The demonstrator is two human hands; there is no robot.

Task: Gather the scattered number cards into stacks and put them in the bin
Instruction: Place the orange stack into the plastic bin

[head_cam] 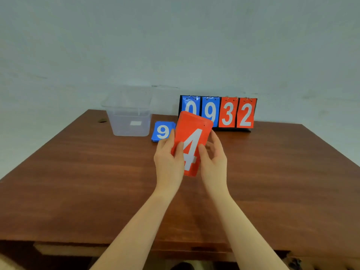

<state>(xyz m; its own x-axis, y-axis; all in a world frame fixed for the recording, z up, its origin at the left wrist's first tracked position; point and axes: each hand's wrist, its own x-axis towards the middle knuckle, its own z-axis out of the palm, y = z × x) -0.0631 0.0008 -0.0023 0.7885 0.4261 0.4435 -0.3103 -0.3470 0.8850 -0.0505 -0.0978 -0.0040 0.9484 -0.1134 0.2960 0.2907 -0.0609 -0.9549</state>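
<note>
A stack of red number cards (pixel 192 133) with a white 4 on top is held upright above the table's middle. My left hand (pixel 169 158) grips its left edge, thumb on the face. My right hand (pixel 213 158) holds its right edge with the fingers curled behind it. A stack of blue cards (pixel 162 131) showing a 9 lies flat on the table just left of the red stack. The clear plastic bin (pixel 128 112) stands at the back left, beside the blue cards, and looks empty apart from a white label.
A flip scoreboard (pixel 235 114) reading 0 9 3 2 stands at the back of the brown wooden table (pixel 78 182), right behind the red stack. A pale wall rises behind the table. A small hole (pixel 101 121) marks the tabletop left of the bin.
</note>
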